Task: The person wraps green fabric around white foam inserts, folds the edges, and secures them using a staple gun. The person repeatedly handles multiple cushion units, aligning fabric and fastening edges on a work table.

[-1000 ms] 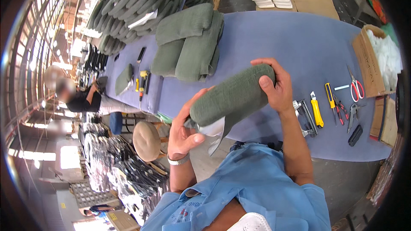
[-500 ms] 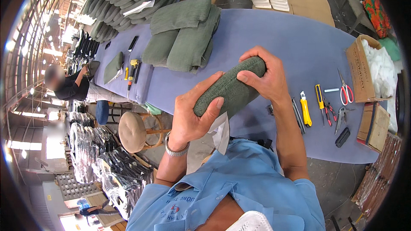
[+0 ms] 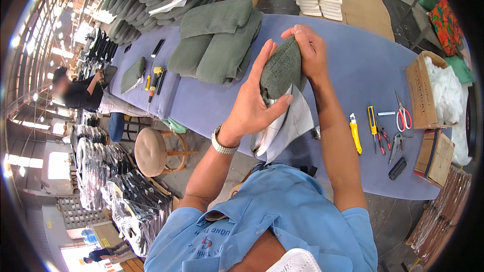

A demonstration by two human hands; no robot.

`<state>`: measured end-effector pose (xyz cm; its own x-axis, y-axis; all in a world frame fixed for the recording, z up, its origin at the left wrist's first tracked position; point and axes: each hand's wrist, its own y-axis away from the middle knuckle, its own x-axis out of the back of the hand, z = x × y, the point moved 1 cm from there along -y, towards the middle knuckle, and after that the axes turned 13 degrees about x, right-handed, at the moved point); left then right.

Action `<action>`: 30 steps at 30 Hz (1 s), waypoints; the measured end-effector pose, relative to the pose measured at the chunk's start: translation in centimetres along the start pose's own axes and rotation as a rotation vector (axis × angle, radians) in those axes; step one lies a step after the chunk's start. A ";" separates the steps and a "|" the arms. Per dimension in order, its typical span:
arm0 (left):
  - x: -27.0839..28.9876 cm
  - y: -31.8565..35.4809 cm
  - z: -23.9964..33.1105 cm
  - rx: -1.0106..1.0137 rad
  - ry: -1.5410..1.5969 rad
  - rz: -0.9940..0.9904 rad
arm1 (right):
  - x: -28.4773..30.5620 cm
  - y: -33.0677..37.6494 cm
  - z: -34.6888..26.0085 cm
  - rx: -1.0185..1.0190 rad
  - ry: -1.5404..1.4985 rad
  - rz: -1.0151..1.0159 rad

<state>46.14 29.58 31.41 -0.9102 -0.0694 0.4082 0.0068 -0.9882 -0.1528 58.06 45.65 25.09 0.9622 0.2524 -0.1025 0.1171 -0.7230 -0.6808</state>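
I hold a green fabric cushion (image 3: 280,70) upright above the purple-grey table (image 3: 363,70), its grey lining flap (image 3: 292,123) hanging open at the lower end. My left hand (image 3: 254,103) grips the cushion's near end and the lining edge, with a metal watch on that wrist. My right hand (image 3: 308,50) clasps the cushion's far upper end from the right side.
Finished green cushions (image 3: 217,40) are stacked on the table's left part. To the right lie a yellow knife (image 3: 355,133), red scissors (image 3: 403,116), pliers (image 3: 396,143) and a cardboard box of white stuffing (image 3: 433,90). A round stool (image 3: 151,148) stands left of me. Another person (image 3: 75,90) sits at far left.
The cushion has turned from lying slanted across my hands to standing end-up, and both hands have risen and moved closer together on it.
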 end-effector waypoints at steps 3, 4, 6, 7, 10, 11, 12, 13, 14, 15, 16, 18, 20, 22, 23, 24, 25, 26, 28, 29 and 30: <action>-0.6 0.0 0.1 -0.024 0.001 -0.052 | 0.5 0.2 0.8 -0.055 -0.083 0.017; -0.6 0.1 0.2 -0.030 -0.010 -0.073 | 0.7 0.3 1.0 -0.075 -0.110 0.024; -0.6 0.0 0.5 0.001 0.018 -0.129 | 1.2 0.4 1.7 -0.048 -0.152 0.012; -0.6 -0.3 0.7 0.017 0.031 -0.157 | 1.6 0.3 2.0 -0.033 -0.174 0.006; 0.5 -0.7 0.9 -0.057 0.228 -0.219 | 1.8 0.5 2.1 -0.025 -0.262 -0.033; 1.0 -1.4 1.3 -0.114 0.167 -0.235 | 1.7 0.3 2.1 -0.030 -0.309 -0.057; 1.7 -2.5 1.6 -0.166 0.111 -0.246 | 1.5 0.4 1.9 -0.042 -0.357 -0.087; 2.3 -3.2 2.3 -0.214 0.047 -0.254 | 1.1 0.5 1.6 -0.054 -0.413 -0.116; 1.5 -3.8 2.7 -0.292 -0.033 -0.116 | 0.5 0.6 1.5 -0.042 -0.445 -0.145; 1.2 -4.3 2.6 -0.326 -0.112 -0.121 | 0.1 0.4 1.3 -0.025 -0.472 -0.169; 0.9 -4.7 2.3 -0.359 -0.192 -0.127 | -0.2 0.3 1.2 -0.008 -0.499 -0.193; 0.0 -4.6 1.3 -0.364 -0.151 -0.089 | -0.9 0.5 0.5 -0.142 -0.486 -0.203; 0.2 -4.4 1.0 -0.332 -0.178 0.000 | -2.2 1.4 0.2 -0.197 -0.513 -0.111; 0.6 -4.3 0.9 -0.317 -0.236 0.102 | -1.8 3.0 0.6 -0.240 -0.210 -0.133; 0.7 -4.4 1.1 -0.316 -0.281 0.155 | -1.2 4.0 0.9 -0.258 -0.058 -0.147; 1.2 -4.3 1.6 -0.314 -0.336 0.215 | -0.3 5.3 1.6 -0.320 -0.031 -0.150; 1.7 -4.2 2.0 -0.263 -0.444 0.233 | 1.5 6.7 2.3 -0.378 0.007 -0.151; 2.5 -3.7 2.3 -0.199 -0.554 0.260 | 2.8 8.5 1.9 -0.399 -0.013 -0.097; 4.9 -1.9 2.5 -0.104 -0.740 0.277 | 4.8 12.9 1.9 -0.481 -0.054 -0.010; 6.2 -1.0 2.6 -0.091 -0.806 0.265 | 5.6 15.3 2.9 -0.528 -0.060 0.031; 7.4 0.1 2.4 -0.065 -0.879 0.270 | 6.0 17.6 2.8 -0.627 -0.122 0.043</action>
<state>40.38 28.68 36.55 -0.2391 -0.4017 0.8840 0.1263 -0.9156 -0.3818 65.17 36.20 10.44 0.9387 0.2596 -0.2270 0.2364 -0.9637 -0.1243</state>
